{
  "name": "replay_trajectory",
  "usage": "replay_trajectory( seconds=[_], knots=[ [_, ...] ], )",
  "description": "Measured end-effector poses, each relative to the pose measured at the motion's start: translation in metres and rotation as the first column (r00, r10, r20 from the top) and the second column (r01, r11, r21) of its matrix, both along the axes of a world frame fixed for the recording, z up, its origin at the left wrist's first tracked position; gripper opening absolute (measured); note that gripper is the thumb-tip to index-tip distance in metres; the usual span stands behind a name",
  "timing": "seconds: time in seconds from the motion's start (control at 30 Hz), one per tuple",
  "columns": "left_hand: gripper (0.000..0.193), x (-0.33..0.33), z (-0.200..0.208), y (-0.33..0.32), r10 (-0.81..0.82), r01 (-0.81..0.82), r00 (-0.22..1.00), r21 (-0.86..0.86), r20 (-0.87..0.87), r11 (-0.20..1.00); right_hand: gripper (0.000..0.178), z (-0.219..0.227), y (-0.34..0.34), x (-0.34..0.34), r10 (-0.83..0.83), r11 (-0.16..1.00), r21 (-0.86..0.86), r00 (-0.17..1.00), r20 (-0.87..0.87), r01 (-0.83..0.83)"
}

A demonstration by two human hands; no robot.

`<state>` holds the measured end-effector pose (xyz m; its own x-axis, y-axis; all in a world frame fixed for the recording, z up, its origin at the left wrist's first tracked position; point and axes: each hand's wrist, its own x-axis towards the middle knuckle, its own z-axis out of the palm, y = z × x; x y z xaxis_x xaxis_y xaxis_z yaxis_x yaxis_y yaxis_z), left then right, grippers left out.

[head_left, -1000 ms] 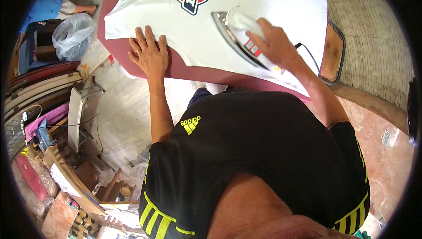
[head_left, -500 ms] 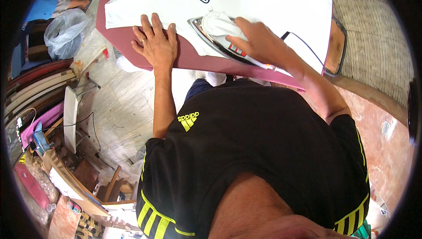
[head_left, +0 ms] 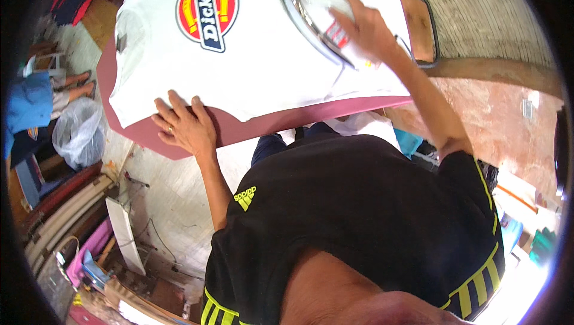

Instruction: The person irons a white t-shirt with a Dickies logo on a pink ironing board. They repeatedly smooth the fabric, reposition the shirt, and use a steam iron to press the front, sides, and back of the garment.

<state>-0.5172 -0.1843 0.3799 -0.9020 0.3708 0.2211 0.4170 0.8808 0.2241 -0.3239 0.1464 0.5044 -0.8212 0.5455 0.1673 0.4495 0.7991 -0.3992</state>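
A white T-shirt [head_left: 263,62] with a round red and yellow print [head_left: 230,8] lies spread over a maroon padded ironing board [head_left: 257,134]. My right hand [head_left: 366,33] is closed around the handle of a white iron [head_left: 326,2] with a shiny metal edge. The iron rests on the shirt to the right of the print, its tip pointing up and left. My left hand [head_left: 186,125] lies flat with fingers spread, the fingertips at the shirt's near edge and the palm on the maroon cover.
Beyond the board's right end is a wooden panel in a dark frame [head_left: 420,26]. At the left are a clear plastic bag [head_left: 79,137], a person in blue [head_left: 30,101] and long rolls [head_left: 66,220]. A white board [head_left: 127,235] leans over the floor.
My right hand has carried the iron across the shirt, away from below the print to its right. The view has shifted, showing more of the shirt. My left hand remains flat and spread.
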Motion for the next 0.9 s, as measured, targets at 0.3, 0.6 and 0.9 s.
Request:
replay_trajectory(
  seconds=[0.3, 0.6, 0.9],
  knots=[
    [0.063, -0.001, -0.005, 0.001, -0.009, 0.011, 0.999, 0.032, -0.054, 0.999, 0.050, -0.031, 0.121, 0.004, -0.026, 0.953, 0.300, 0.997, -0.067, 0.045],
    [0.064, -0.002, -0.011, -0.001, 0.000, 0.004, 0.995, 0.039, -0.103, 0.999, 0.046, -0.011, -0.028, 0.117, 0.270, 0.961, -0.092, 0.955, 0.124, -0.260],
    [0.067, -0.011, -0.018, -0.008, 0.011, -0.002, 0.991, 0.071, -0.131, 0.997, 0.047, 0.013, -0.005, 0.212, 0.134, 0.958, -0.273, 0.979, 0.156, -0.088]
  ],
)
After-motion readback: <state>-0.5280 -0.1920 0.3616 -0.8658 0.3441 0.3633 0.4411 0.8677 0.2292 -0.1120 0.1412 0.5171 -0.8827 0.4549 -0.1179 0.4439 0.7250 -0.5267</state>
